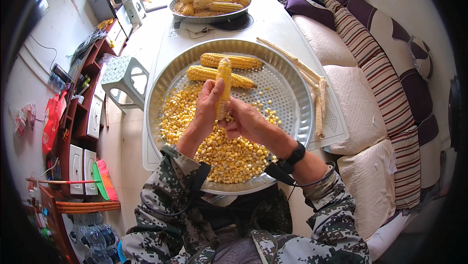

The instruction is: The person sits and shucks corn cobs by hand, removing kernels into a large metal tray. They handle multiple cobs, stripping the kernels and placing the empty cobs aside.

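An ear of corn [224,81] stands nearly upright between my hands, above a wide round metal tray with a perforated bottom [287,93]. My left hand [209,102] is wrapped round its left side. At the ear's lower end, my right hand [242,117] is closed with curled fingers, and some kernels show beside them. Loose yellow and pale kernels [229,159] cover the tray's left and near parts. Two more ears lie at the tray's far side: one farther back [231,61] and another [241,81] partly hidden behind the held ear.
The tray rests on a white table [161,69]. Several bare cobs [319,103] lie along its right side. Farther back stands a metal basin [209,19] heaped with ears. A sofa [341,83] runs along the right; a plastic stool [126,78] and a broom [103,181] are at left.
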{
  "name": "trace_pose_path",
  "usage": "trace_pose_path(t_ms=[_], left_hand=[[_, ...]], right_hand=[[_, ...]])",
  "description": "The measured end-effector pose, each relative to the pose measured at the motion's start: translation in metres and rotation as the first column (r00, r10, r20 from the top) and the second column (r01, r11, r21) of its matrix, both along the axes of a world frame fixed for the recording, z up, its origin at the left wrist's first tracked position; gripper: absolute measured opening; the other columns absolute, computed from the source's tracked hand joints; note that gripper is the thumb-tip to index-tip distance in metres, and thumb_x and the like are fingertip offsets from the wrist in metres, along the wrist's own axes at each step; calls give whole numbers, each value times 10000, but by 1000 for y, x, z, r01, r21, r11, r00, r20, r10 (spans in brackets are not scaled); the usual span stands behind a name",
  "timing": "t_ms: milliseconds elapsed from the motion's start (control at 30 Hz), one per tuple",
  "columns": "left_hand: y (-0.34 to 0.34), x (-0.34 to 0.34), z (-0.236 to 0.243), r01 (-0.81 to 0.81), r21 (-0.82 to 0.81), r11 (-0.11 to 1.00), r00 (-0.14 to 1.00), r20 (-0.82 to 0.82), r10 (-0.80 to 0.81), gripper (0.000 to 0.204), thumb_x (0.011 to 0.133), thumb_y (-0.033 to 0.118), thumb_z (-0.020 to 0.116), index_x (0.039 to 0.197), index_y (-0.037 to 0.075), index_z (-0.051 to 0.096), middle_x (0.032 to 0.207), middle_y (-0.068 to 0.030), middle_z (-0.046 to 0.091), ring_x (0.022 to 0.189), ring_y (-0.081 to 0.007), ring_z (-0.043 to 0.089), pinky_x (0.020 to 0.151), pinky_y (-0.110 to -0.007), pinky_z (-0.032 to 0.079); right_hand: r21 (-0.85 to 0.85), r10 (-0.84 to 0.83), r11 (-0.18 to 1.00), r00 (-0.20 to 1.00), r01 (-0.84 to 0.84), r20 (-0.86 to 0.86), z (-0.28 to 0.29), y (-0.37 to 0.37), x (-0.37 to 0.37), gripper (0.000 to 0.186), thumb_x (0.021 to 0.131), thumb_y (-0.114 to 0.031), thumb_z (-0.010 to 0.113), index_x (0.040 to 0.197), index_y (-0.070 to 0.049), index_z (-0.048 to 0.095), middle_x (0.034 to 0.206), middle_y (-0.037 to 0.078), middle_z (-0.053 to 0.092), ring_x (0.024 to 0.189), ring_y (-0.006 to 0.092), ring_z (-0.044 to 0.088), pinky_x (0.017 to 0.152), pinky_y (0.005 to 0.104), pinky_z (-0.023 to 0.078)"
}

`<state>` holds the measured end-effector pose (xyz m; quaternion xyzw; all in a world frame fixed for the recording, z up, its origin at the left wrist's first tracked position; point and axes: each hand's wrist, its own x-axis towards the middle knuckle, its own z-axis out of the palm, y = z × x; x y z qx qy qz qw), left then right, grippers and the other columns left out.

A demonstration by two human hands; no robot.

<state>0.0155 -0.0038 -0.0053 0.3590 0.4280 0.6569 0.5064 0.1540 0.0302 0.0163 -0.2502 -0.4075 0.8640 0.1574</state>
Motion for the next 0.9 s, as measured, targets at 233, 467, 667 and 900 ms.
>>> trace_pose_path(t_ms=[233,467,667,900], left_hand=[[-2,-1,2,-19,15,1000,1000,-24,19,336,1035,458,538,962,135,480,832,44,490,714,-19,453,599,-210,408],[1,-3,-6,-11,36,999,992,-126,15,322,1043,459,516,993,142,490,831,37,505,682,-25,470,565,-213,421],[0,-1,1,-14,-3,1000,999,-42,14,366,1050,493,465,1053,131,516,839,23,532,663,-41,530,546,-214,460],[-2,-1,1,-6,-17,1000,1000,8,7,408,1066,503,402,1135,120,526,874,8,566,688,-63,575,569,-221,492]], right_hand=[[-21,47,999,999,-47,-3,11,0,2,319,1044,-373,347,1075,-91,493,842,42,517,625,113,435,516,259,325],[8,8,1000,998,-9,60,1,0,1,326,1036,-392,371,1029,-90,493,824,52,518,610,111,413,504,259,319],[-105,37,994,999,-39,-27,10,3,4,363,1037,-389,326,1052,-83,521,827,67,556,616,121,445,507,270,340],[-62,60,996,997,-62,-42,6,4,3,401,1045,-385,290,1060,-70,538,820,58,568,622,122,458,512,279,362]])
